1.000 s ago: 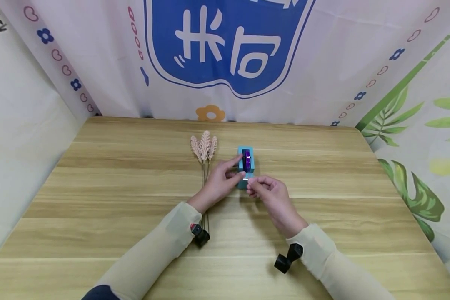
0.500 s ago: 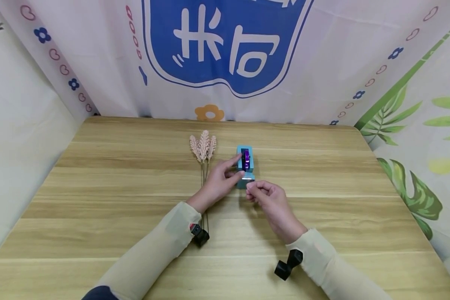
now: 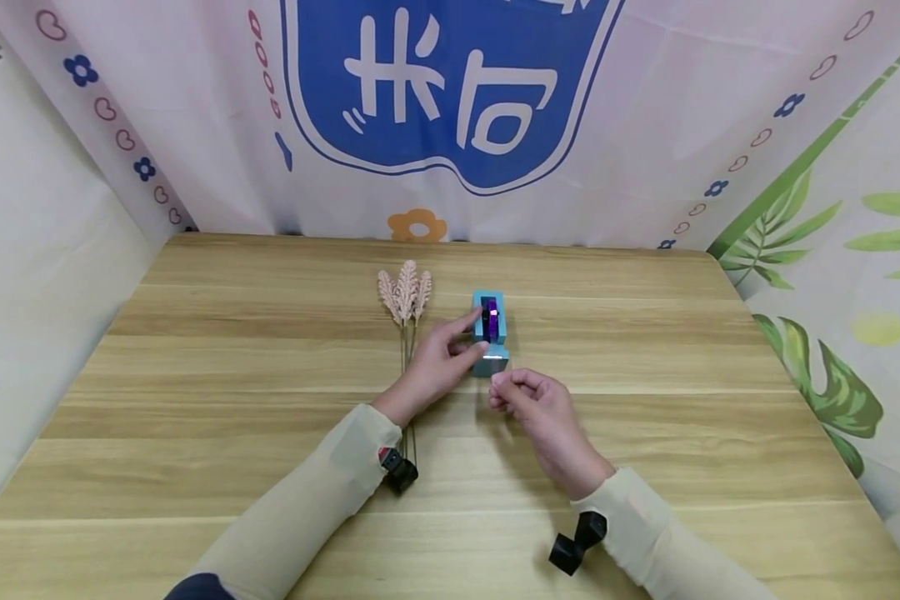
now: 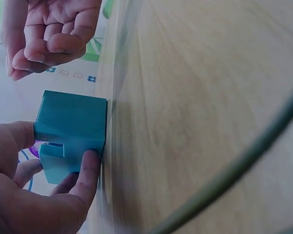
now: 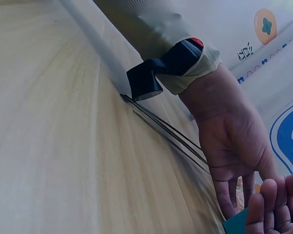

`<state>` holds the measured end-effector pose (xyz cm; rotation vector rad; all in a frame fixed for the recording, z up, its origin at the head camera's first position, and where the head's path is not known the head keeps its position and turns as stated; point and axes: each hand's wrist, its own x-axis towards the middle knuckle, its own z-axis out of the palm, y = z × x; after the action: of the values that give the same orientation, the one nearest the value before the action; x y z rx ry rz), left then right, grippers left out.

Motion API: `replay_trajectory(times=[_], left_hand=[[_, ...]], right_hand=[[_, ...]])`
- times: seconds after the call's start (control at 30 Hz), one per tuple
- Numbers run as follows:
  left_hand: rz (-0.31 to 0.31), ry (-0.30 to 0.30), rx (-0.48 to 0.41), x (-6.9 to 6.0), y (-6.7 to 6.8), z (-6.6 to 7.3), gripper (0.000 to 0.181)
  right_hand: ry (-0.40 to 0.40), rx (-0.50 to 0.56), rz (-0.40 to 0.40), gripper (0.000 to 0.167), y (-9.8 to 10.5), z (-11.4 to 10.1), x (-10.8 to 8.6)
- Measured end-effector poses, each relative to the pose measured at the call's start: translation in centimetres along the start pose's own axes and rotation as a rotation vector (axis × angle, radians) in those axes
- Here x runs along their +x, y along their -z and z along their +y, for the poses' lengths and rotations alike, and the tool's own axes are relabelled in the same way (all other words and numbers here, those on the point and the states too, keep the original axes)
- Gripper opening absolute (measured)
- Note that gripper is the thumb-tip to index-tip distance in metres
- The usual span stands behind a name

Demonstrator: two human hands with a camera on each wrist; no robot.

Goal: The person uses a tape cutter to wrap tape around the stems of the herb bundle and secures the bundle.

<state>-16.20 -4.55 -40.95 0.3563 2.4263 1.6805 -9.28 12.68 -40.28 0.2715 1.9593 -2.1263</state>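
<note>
A teal tape dispenser (image 3: 482, 364) with a purple roll (image 3: 493, 323) in it stands mid-table. My left hand (image 3: 437, 362) grips its left side, and in the left wrist view fingers lie along the teal body (image 4: 73, 114). Just in front of the dispenser, my right hand (image 3: 546, 417) holds thumb and forefinger pinched together, on what looks like the end of clear tape; the strip itself is barely visible. In the left wrist view the right hand (image 4: 56, 31) is apart from the dispenser, other fingers curled.
Pink artificial flower stems (image 3: 406, 293) lie on the wooden table (image 3: 232, 375), running under my left forearm. A white printed curtain (image 3: 217, 125) hangs along the table's back edge. Black wrist cameras (image 3: 567, 553) hang below both cuffs.
My right hand has drawn slightly back from the dispenser's front toward me, and a greyish patch shows more there. The left hand keeps its hold in place.
</note>
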Motion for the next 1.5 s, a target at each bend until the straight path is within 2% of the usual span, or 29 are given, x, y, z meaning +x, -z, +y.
replay_trajectory(times=[0.4,0.73,1.07,1.23,1.5], left_hand=[[0.003,0.015,0.011,-0.1,0.1,-0.1,0.061],[0.002,0.013,0.005,0.0,0.0,0.0,0.062],[-0.002,0.013,0.009,0.1,-0.1,-0.1,0.062],[-0.008,-0.003,-0.002,0.3,-0.1,-0.2,0.062],[-0.016,0.012,-0.031,0.2,0.0,-0.1,0.062]], right_hand=[[0.003,0.010,0.010,0.018,-0.4,0.4,-1.2],[-0.030,0.019,0.026,0.018,-0.3,0.6,-2.0],[-0.013,0.041,0.036,0.013,-0.5,0.6,-2.8],[0.003,0.048,0.034,0.013,-0.5,0.7,-3.3],[-0.024,0.047,0.020,0.011,-0.4,1.0,-4.1]])
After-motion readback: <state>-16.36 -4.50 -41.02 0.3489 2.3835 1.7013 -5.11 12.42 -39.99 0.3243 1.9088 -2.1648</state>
